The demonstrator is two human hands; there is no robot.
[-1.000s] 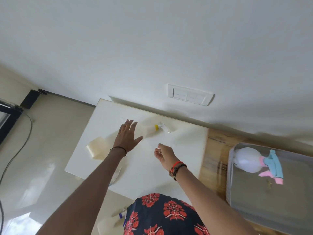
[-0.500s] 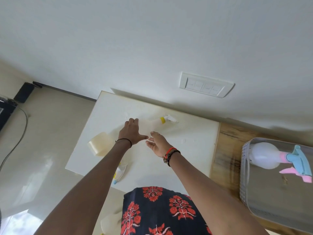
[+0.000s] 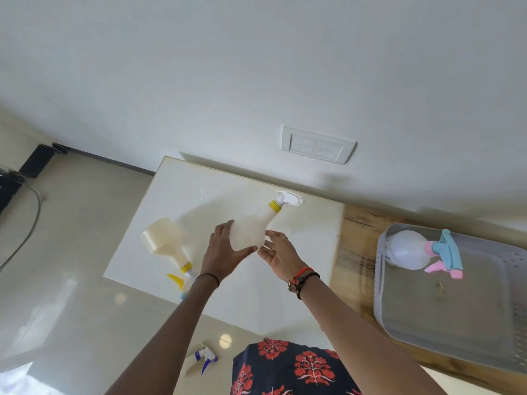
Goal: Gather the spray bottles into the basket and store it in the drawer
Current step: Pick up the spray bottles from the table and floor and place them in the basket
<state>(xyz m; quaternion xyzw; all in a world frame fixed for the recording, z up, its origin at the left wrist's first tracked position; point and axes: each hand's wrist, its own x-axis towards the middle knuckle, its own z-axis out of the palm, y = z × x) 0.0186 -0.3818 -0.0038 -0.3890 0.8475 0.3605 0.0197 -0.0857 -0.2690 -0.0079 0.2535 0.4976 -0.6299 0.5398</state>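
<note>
Spray bottle [image 3: 251,229], yellow-collared, is over the white table [image 3: 299,283]. The left hand [image 3: 225,253] grips its base; the right hand [image 3: 281,253], fingers loosely spread, touches it. A second bottle [image 3: 165,240] lies to the left. The basket [image 3: 380,283], to the right, holds a pink-triggered bottle [image 3: 407,253].

Home rm; wall switch plate [image 3: 318,144]; glossy tile floor [image 3: 71,252]; wood counter [image 3: 353,246].

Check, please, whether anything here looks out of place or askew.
A blue-trigger spray bottle lies on the floor beside the white table; a yellow-trigger bottle lies on its side, trigger at the table's edge.
</note>
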